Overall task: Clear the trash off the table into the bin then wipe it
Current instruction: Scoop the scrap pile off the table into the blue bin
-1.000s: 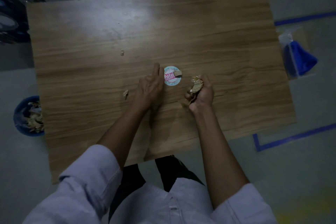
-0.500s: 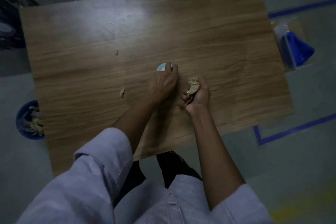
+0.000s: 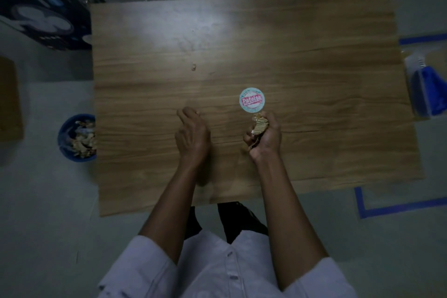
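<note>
My right hand (image 3: 267,136) is closed on a wad of crumpled brown wrappers (image 3: 260,126), just below a round white lid with red print (image 3: 252,100) lying flat on the wooden table (image 3: 314,55). My left hand (image 3: 191,133) rests on the table left of centre, fingertips pinched together where a small brown scrap lay; the scrap is hidden under them. A tiny crumb (image 3: 193,67) lies further back. The blue bin (image 3: 63,128), holding brown trash, stands on the floor by the table's left edge.
A spray bottle (image 3: 414,65) and a blue cloth (image 3: 430,89) lie off the table's right edge. A dark patterned box (image 3: 43,19) sits at the back left, and cardboard (image 3: 9,99) at the far left. Blue tape lines (image 3: 399,207) mark the floor.
My left hand left the round lid and moved left to the small scrap. The brown piece that lay on the lid is gone. My right hand kept its wad.
</note>
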A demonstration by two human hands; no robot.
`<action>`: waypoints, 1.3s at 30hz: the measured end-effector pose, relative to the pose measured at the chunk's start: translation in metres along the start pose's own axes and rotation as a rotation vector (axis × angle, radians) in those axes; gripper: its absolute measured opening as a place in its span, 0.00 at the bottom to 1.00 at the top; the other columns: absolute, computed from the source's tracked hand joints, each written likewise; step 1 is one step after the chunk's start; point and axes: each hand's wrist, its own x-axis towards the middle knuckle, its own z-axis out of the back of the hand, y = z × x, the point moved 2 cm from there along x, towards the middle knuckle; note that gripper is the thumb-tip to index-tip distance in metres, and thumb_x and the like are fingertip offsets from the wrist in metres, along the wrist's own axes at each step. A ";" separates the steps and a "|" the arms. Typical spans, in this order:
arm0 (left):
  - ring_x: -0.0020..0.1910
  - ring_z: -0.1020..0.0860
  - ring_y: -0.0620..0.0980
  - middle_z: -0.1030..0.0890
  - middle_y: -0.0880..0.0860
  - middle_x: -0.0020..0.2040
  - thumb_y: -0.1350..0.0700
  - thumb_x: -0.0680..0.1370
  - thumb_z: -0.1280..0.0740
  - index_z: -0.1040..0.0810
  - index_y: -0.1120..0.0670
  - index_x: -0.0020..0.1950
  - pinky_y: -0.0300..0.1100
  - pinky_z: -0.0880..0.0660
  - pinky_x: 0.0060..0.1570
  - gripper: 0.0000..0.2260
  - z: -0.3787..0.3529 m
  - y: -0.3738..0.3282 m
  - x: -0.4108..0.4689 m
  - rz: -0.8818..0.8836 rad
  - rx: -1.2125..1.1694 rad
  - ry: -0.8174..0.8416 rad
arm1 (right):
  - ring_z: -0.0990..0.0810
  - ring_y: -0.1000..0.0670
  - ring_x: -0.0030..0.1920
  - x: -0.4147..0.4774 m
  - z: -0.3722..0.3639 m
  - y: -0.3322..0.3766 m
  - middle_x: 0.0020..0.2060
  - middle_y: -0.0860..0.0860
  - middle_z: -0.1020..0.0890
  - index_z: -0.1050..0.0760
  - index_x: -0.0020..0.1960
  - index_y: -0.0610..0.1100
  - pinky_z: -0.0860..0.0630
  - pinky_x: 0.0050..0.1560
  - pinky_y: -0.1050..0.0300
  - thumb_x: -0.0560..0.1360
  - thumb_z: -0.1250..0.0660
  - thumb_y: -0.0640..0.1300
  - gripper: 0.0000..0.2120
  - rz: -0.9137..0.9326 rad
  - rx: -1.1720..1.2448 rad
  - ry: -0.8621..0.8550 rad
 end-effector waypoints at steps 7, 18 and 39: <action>0.49 0.19 0.61 0.29 0.60 0.63 0.62 0.83 0.44 0.35 0.59 0.68 0.50 0.33 0.38 0.13 -0.010 0.008 0.001 -0.059 0.117 0.046 | 0.35 0.54 0.19 -0.002 -0.009 -0.005 0.26 0.52 0.26 0.26 0.40 0.44 0.41 0.21 0.66 0.76 0.35 0.45 0.07 -0.012 -0.043 0.024; 0.44 0.22 0.68 0.30 0.64 0.61 0.63 0.80 0.40 0.32 0.62 0.61 0.58 0.27 0.40 0.11 0.019 -0.011 0.077 -0.224 -0.011 -0.003 | 0.35 0.54 0.20 -0.009 -0.025 -0.008 0.27 0.52 0.27 0.25 0.39 0.45 0.40 0.21 0.65 0.75 0.35 0.44 0.07 -0.035 -0.058 0.059; 0.27 0.29 0.50 0.25 0.53 0.31 0.61 0.80 0.44 0.29 0.58 0.39 0.37 0.36 0.28 0.11 0.028 -0.034 0.043 0.390 -1.221 0.316 | 0.36 0.54 0.18 -0.046 -0.064 -0.006 0.24 0.53 0.29 0.28 0.37 0.46 0.43 0.22 0.67 0.77 0.37 0.46 0.11 -0.101 0.053 0.076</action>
